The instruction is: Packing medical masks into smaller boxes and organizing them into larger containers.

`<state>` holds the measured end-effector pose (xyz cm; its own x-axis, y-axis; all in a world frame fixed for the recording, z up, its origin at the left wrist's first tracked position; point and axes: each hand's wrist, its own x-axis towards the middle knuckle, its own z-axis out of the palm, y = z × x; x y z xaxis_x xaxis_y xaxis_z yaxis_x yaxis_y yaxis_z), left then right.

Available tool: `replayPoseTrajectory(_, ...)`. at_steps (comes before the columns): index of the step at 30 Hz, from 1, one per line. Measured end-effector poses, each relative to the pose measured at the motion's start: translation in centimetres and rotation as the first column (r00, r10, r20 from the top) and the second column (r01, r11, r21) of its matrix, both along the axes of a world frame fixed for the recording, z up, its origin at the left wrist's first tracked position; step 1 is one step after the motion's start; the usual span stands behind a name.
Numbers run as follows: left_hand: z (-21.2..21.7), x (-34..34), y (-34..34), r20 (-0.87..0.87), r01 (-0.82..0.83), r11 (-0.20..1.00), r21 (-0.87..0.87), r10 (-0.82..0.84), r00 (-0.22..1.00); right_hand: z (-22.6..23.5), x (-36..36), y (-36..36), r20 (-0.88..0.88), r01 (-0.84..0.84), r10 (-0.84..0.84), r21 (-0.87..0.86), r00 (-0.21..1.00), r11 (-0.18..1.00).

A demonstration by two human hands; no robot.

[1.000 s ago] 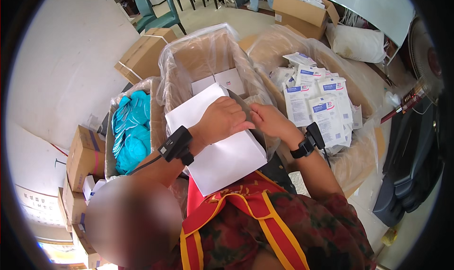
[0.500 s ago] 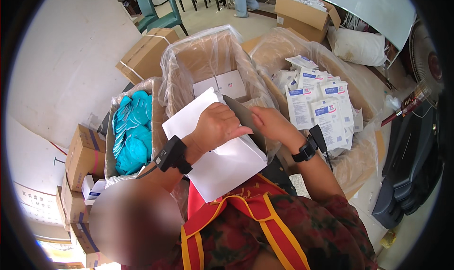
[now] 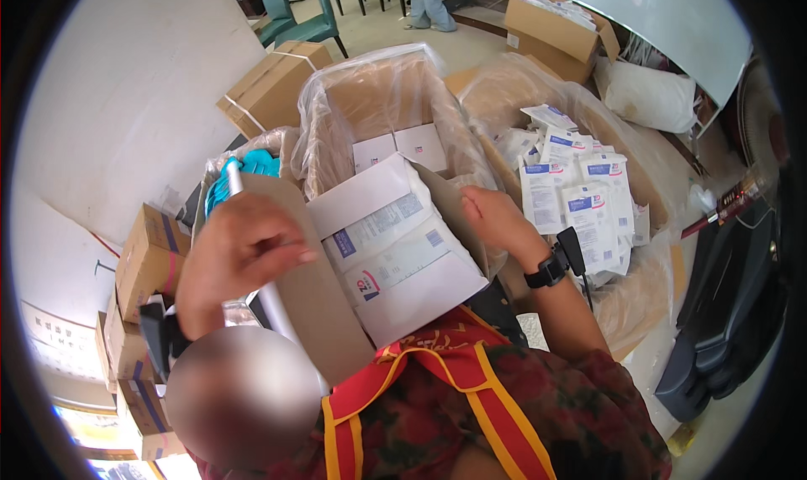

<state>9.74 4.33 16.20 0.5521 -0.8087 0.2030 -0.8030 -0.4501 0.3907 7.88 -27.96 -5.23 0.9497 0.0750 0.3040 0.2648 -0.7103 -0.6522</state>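
My left hand point(image 3: 239, 257) is raised, its fingers curled together on the edge of a brown flap point(image 3: 315, 299) of the open white box point(image 3: 395, 253) on my lap. Inside the box lie flat white packets point(image 3: 391, 245) with blue print. My right hand point(image 3: 496, 219) rests on the box's right flap point(image 3: 458, 215), fingers bent against it; I cannot tell whether they pinch it. Beyond stands a plastic-lined carton point(image 3: 370, 110), and to the right a carton of loose packets point(image 3: 572, 194).
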Motion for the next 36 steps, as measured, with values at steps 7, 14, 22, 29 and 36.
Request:
replayPoseTrajectory(7,-8.1,-3.1,7.6,0.059,-0.514,0.818,0.257,0.517,0.854,0.2,-0.4,0.2,-0.019,0.015,-0.014,0.062,1.000,0.998)
replayPoseTrajectory(14,-19.7,-4.8,0.3,0.151,-0.652,0.757,-0.048,0.651,0.744,0.1,-0.8,0.2,-0.022,0.045,-0.045,0.027,0.999,0.999)
replayPoseTrajectory(22,-23.2,-0.4,-2.7,-0.454,-0.670,0.592,-0.449,0.495,0.741,-0.1,-1.2,-1.1,-0.131,0.086,-0.064,0.171,0.989,0.982)
replayPoseTrajectory(29,-21.5,-0.7,-2.2,-0.308,-0.693,0.634,-0.344,0.621,0.721,0.0,-1.0,-0.3,-0.087,0.050,-0.033,0.194,0.996,0.980)
replayPoseTrajectory(36,-18.4,0.4,-2.4,0.099,-0.741,0.650,0.171,0.737,0.669,-0.5,-0.8,-0.3,-0.031,0.065,-0.060,0.193,0.998,0.979)
